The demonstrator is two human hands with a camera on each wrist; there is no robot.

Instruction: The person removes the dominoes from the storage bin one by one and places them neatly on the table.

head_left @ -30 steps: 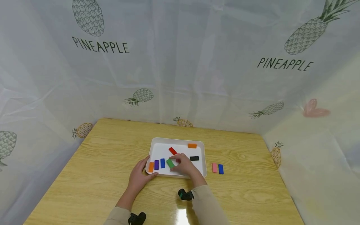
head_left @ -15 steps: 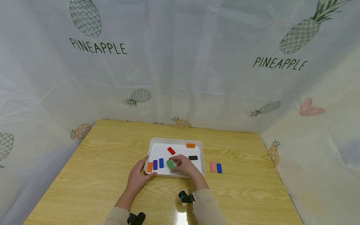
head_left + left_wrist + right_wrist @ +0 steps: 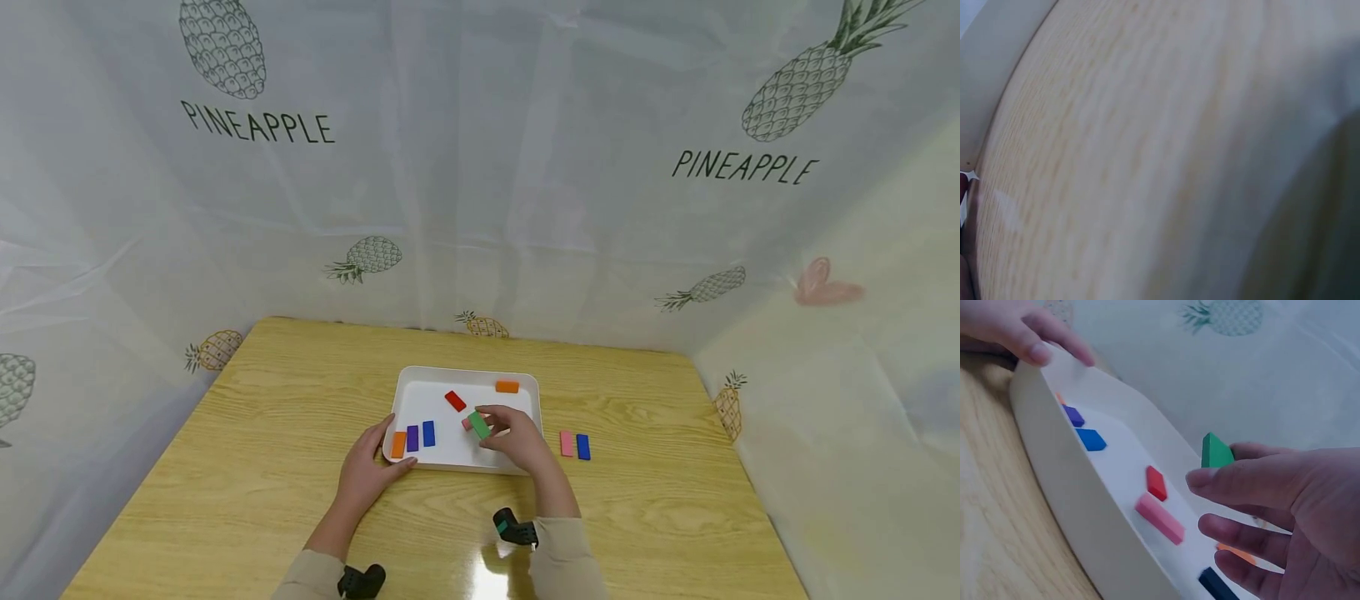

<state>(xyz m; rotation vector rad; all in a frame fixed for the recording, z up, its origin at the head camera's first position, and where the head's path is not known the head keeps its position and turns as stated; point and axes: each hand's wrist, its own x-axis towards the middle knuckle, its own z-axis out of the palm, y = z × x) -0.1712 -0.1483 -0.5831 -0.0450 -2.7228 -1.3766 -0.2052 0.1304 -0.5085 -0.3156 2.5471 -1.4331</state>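
Note:
In the head view my right hand (image 3: 517,440) pinches a green domino-shaped block (image 3: 479,425) between thumb and fingers, raised over the white tray (image 3: 453,458). The right wrist view has this green block (image 3: 1215,452) above the tray's far wall, its other fingers spread loosely below. My left hand (image 3: 363,477) holds the tray's front left corner, thumb at the front edge and fingers along the left side. Inside the tray lie orange (image 3: 399,445), purple (image 3: 412,438) and blue (image 3: 428,433) blocks in a row, plus a red block (image 3: 455,401) and a pink block (image 3: 1160,519).
Another orange block (image 3: 507,387) lies at the tray's back right. A black block (image 3: 1217,584) is behind my right hand in the head view. On the wooden table (image 3: 660,483), right of the tray, lie a pink block (image 3: 566,443) and a blue block (image 3: 583,447).
My right hand has lifted the green block off the tray floor and moved it to the right, now covering the black block. My left hand stays at the tray corner.

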